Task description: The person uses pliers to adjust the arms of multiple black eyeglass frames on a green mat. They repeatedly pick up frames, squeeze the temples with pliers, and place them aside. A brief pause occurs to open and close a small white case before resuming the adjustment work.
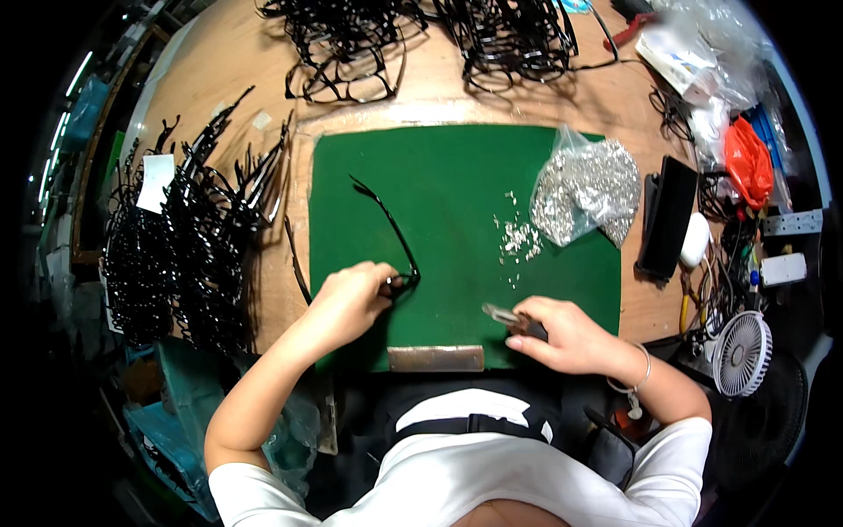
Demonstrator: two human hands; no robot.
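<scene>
My left hand (347, 303) is closed on a black eyeglass frame (400, 233) at the left of the green mat (457, 184). One temple of it stretches up and away from my fingers, and the other shows to the left of my hand; my fingers hide much of the front. In my right hand (562, 334) is a pair of pliers (503, 314), jaws toward the left, over the near right of the mat. Beyond the pliers lie scattered small silvery metal pieces (520, 239). A clear plastic bag (587, 186) full of similar pieces rests behind them.
Black eyeglass frames (198, 237) are stacked at the left, with more piles (342, 53) at the far edge. A metal plate (436, 358) sits at the mat's near edge. To the right are a black case (667, 218), cables and a small white fan (743, 353).
</scene>
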